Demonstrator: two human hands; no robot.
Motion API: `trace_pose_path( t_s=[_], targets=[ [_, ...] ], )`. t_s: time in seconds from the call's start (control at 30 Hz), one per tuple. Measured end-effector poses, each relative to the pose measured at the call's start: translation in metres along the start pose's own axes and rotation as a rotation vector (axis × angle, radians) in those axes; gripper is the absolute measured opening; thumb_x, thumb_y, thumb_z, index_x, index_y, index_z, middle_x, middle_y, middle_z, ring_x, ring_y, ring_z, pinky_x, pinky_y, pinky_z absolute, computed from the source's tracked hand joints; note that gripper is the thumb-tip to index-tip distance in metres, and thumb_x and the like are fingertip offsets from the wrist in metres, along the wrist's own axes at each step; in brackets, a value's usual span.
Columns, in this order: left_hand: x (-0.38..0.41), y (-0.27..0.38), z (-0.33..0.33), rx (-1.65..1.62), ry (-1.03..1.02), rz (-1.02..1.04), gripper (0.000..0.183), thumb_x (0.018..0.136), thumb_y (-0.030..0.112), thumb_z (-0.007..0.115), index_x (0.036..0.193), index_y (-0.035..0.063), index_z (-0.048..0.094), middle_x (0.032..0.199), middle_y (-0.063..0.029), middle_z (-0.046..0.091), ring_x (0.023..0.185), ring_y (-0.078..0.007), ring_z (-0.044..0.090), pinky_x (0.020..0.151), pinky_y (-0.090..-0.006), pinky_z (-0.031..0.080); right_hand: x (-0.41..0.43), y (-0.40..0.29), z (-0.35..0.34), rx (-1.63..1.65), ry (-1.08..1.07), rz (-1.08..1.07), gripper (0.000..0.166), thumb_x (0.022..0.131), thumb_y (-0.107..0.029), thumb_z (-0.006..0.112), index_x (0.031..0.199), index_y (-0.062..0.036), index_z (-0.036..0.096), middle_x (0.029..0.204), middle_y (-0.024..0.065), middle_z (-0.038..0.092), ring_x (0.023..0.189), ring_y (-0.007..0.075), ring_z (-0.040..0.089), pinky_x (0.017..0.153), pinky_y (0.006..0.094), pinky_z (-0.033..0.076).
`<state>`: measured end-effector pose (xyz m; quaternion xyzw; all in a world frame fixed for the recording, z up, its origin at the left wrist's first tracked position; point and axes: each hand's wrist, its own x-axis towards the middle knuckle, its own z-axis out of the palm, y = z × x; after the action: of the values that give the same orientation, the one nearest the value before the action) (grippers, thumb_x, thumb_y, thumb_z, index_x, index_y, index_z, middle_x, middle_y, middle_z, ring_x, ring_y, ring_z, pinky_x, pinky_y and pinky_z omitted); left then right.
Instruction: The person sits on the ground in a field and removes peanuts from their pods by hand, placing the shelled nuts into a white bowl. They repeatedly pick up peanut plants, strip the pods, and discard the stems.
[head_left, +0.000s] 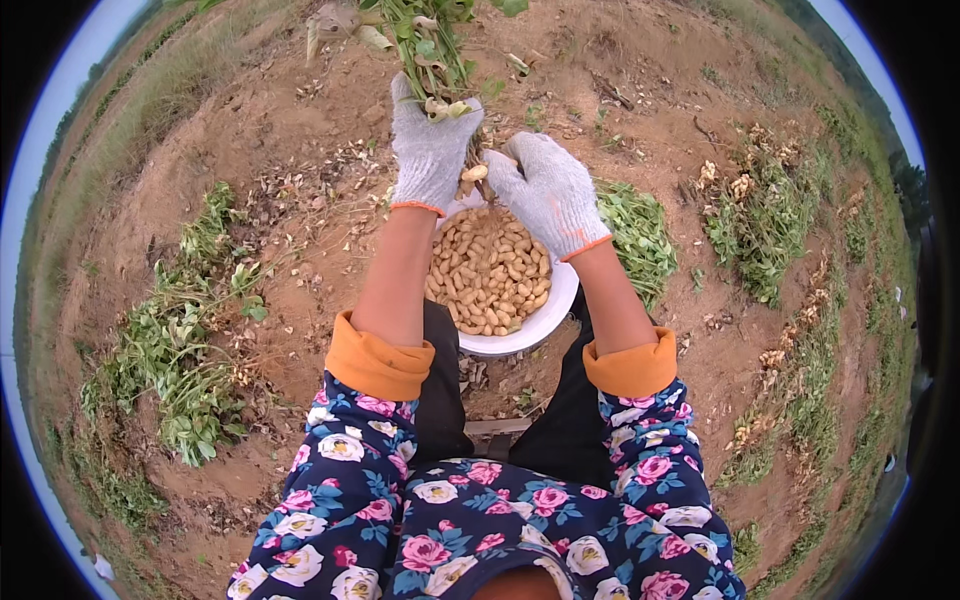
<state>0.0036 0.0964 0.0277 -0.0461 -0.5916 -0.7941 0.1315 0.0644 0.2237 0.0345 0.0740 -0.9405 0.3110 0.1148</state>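
Note:
Both my hands wear grey knit gloves with orange cuffs. My left hand (433, 146) grips the stems of a pulled peanut plant (431, 52), its leaves pointing away from me and its root end toward me. A peanut pod (474, 174) hangs at the root end, between my hands. My right hand (551, 184) is at these roots with fingers bent; whether a pod is between its fingertips is hidden. Below the hands stands a white basin (525, 339) holding many loose peanuts in their shells (491, 274).
Uprooted peanut plants (180, 352) lie in a heap on my left. A bundle of green plants (637, 240) lies right of the basin, and rows of plants with pods (772, 225) lie farther right. Dry leaves are scattered over the brown soil (300, 300).

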Motion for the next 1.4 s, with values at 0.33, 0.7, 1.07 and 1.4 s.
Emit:
trace_pose_path(
  t_s=[0.33, 0.7, 1.07, 1.4],
  targets=[
    [0.027, -0.020, -0.015, 0.079, 0.180, -0.007, 0.055, 0.069, 0.003, 0.068, 0.117, 0.0040, 0.041, 0.100, -0.0059, 0.053, 0.086, -0.0157, 0.052, 0.078, -0.0293, 0.045, -0.023, -0.033, 0.007, 0.109, 0.271, -0.524, 0.021, 0.079, -0.026, 0.065, 0.070, -0.0085, 0.058, 0.068, 0.0097, 0.057, 0.069, 0.0286, 0.061, 0.061, 0.0379, 0.050],
    [0.013, -0.001, -0.011, 0.256, 0.247, 0.146, 0.054, 0.070, 0.003, 0.070, 0.115, 0.0038, 0.040, 0.098, -0.0053, 0.052, 0.084, -0.0152, 0.050, 0.076, -0.0317, 0.046, -0.005, -0.023, 0.014, 1.045, -0.122, 0.572, 0.032, 0.091, -0.026, 0.060, 0.110, -0.0014, 0.056, 0.089, 0.0050, 0.061, 0.072, 0.0077, 0.055, 0.057, 0.0229, 0.045],
    [0.011, -0.017, -0.008, 0.301, 0.060, 0.173, 0.051, 0.071, 0.004, 0.072, 0.109, 0.0066, 0.039, 0.098, -0.0059, 0.056, 0.083, -0.0151, 0.053, 0.074, -0.0304, 0.048, -0.005, 0.008, 0.031, 0.864, -0.219, 0.356, 0.040, 0.092, -0.026, 0.059, 0.118, 0.0048, 0.054, 0.096, 0.0051, 0.061, 0.084, 0.0118, 0.058, 0.074, 0.0268, 0.048],
    [0.043, -0.018, -0.043, 0.154, 0.253, 0.152, 0.064, 0.068, -0.002, 0.069, 0.124, 0.0034, 0.037, 0.104, -0.0061, 0.053, 0.087, -0.0142, 0.051, 0.074, -0.0265, 0.047, -0.018, 0.013, -0.027, 0.293, -0.655, -0.026, 0.043, 0.087, -0.040, 0.053, 0.108, -0.0051, 0.065, 0.104, 0.0182, 0.066, 0.099, 0.0324, 0.062, 0.086, 0.0365, 0.048]
  ],
)
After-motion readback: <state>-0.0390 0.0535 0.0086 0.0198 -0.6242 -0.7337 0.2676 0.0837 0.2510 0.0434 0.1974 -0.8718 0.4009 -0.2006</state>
